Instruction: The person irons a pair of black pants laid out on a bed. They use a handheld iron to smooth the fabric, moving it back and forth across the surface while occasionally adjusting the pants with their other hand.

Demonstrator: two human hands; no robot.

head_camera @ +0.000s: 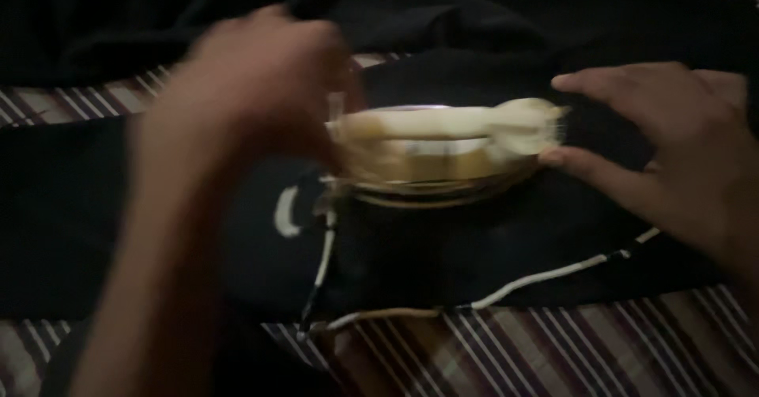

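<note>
Cream-coloured iron (443,148) sits on black cloth (474,247); left hand (265,81), blurred, grip unclear, at its left end; right hand (672,148) open, fingertips touching. Keep cloth flat w/ right, cord (545,274) clear.

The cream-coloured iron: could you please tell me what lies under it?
Under the cream-coloured iron lies black fabric, spread over a striped cloth. The fabric directly beneath the soleplate is covered and unseen.
</note>
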